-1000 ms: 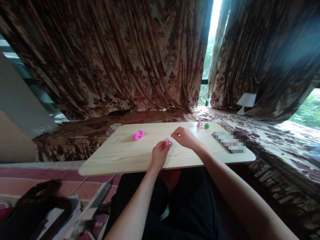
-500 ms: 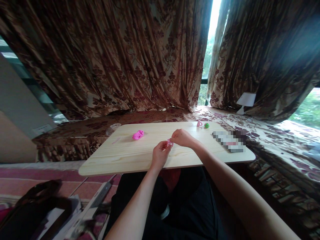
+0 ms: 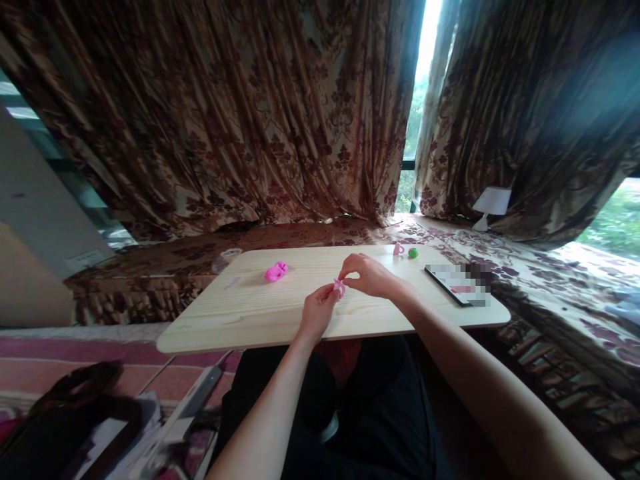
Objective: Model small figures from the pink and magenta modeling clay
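Observation:
Above the middle of the wooden table, my left hand pinches a small pale pink ring-shaped piece between thumb and fingertips. My right hand is just to the right, its thumb and forefinger closed at the upper edge of the same piece. The fingers hide part of it, and it is too small to tell its exact kind. A bright pink lump of soft-looking material lies to the left. At the far right edge stand a pink piece with a loop and a small green ball-like thing.
The light wooden table has rounded corners and reaches over my lap. A flat dark-edged object, blurred out, lies at its right end. Beyond are a cushioned ledge, a small white lamp and patterned curtains. A clear container stands behind the left edge.
My right hand has shifted slightly and its fingers now arch more above the pink piece. More of the piece's ring shape shows. My left hand has turned a little with it.

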`<control>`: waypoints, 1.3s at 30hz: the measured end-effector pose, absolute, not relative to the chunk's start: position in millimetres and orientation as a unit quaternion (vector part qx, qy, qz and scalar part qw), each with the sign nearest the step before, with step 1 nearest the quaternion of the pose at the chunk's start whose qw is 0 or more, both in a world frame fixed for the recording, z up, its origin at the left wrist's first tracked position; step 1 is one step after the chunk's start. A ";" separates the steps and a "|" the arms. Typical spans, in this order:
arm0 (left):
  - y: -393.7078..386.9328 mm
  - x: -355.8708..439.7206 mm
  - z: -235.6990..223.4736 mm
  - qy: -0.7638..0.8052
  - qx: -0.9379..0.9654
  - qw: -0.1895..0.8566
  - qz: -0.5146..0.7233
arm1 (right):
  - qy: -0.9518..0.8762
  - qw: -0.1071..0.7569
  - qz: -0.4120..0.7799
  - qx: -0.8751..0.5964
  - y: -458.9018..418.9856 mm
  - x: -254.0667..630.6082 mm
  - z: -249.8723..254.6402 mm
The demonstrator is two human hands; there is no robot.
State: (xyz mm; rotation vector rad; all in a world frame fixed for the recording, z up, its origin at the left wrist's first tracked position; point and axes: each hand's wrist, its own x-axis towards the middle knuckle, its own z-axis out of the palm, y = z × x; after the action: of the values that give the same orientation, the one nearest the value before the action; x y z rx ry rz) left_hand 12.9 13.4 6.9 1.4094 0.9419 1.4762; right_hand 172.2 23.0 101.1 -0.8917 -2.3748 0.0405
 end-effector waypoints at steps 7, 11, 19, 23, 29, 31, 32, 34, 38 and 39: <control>10.1 12.0 10.8 0.369 0.563 0.445 0.590 | -0.906 0.287 -0.002 -0.310 27.8 171.7 102.1; 8.8 10.9 12.0 0.363 0.568 0.447 0.588 | -0.911 0.281 -0.005 -0.302 28.6 170.1 100.5; 8.1 10.5 14.0 0.358 0.574 0.443 0.587 | -0.909 0.295 -0.006 -0.295 23.8 164.3 98.7; 9.5 10.7 12.1 0.357 0.571 0.443 0.592 | -0.906 0.306 -0.006 -0.294 24.4 165.0 101.6; 11.0 12.8 8.6 0.349 0.563 0.443 0.605 | -0.896 0.326 -0.007 -0.301 23.5 170.8 101.2; 11.2 13.2 7.9 0.347 0.562 0.441 0.607 | -0.898 0.324 -0.004 -0.298 22.4 170.8 98.9; 11.4 13.2 7.6 0.346 0.562 0.441 0.608 | -0.898 0.324 -0.003 -0.297 22.0 170.3 97.8; 11.7 13.2 7.1 0.345 0.563 0.441 0.608 | -0.898 0.324 0.000 -0.296 21.6 169.0 96.2; 12.1 13.7 6.3 0.345 0.565 0.438 0.609 | -0.897 0.330 0.006 -0.296 21.8 168.6 97.4; 12.2 13.9 6.2 0.346 0.565 0.436 0.609 | -0.895 0.332 0.008 -0.298 21.8 169.2 98.1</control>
State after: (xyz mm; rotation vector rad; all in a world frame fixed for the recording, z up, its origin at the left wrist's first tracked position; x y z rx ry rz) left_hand 13.9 12.2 6.2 1.4046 0.8605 1.5153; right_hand 169.2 21.8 98.1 -0.7784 -2.3391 0.0209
